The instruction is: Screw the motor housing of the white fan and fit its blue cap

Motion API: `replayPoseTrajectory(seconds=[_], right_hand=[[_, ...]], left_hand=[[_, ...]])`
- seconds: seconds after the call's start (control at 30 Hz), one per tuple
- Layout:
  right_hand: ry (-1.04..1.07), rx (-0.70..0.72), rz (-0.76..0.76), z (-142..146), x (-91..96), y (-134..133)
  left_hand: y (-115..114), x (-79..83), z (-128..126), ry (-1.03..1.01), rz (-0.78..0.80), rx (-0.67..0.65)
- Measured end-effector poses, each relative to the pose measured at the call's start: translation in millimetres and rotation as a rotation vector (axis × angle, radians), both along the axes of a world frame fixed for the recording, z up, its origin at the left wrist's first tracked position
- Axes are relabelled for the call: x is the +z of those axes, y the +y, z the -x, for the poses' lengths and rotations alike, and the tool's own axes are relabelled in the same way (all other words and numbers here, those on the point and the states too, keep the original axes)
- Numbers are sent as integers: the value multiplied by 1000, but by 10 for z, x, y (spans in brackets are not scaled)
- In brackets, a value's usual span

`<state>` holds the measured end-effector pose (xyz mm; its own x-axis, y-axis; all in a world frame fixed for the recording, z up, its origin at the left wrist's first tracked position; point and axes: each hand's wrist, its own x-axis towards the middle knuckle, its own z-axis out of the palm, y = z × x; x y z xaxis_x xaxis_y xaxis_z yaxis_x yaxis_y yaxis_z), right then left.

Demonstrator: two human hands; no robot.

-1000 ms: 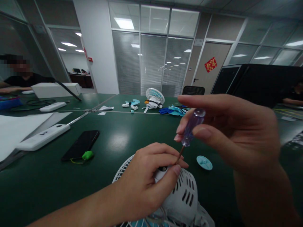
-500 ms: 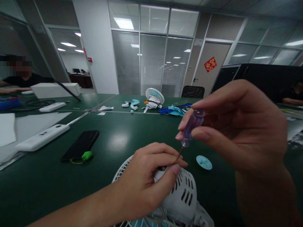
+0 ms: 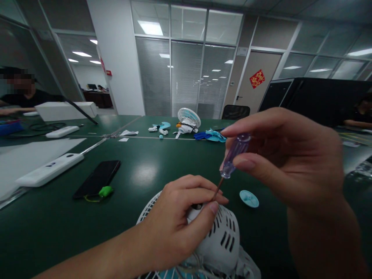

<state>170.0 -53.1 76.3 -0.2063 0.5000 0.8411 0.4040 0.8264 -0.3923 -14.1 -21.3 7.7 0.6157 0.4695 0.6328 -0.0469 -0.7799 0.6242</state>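
Note:
A small screwdriver (image 3: 235,155) with a clear purple handle is pinched between the thumb and fingers of my right hand (image 3: 293,159). Its thin shaft slants down to the top of a white fan's motor housing (image 3: 225,242), where the tip is hidden. My left hand (image 3: 181,217) wraps over the housing, thumb and forefinger close around the lower end of the shaft. Below, the fan lies with its grille partly showing. A light blue round cap (image 3: 249,198) rests on the table just right of the fan.
A black phone (image 3: 97,179) with a green tag and a white power strip (image 3: 50,169) lie at left. Farther back are a second small fan (image 3: 188,121), blue gloves (image 3: 210,135) and loose blue and white parts (image 3: 159,127). One person sits at far left, another at far right.
My right hand has turned slightly around the screwdriver handle, its fingers shifting position. The left hand stays in place on the fan. The whole view has shifted a little.

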Motion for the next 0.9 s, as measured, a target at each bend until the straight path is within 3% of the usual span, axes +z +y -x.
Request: replayPoseTrajectory(seconds=[0.17,0.33,0.5,0.73,0.9], right_hand=[[-32,10,59,3,2,-17],[-12,-102,-60,21,-21,-8],[-45,29,8,-12,1,17],[72,5,11,-19,30,6],[23,-47,35,-25,17,-18]], left_hand=[[-5,6,6,-6,1,-8],[-10,32,0,13,15,-1],[-17,31,-2,-3,15,-7],[2,16,-9,11,28,-7],[6,-3,-8,-3,26,-16]])
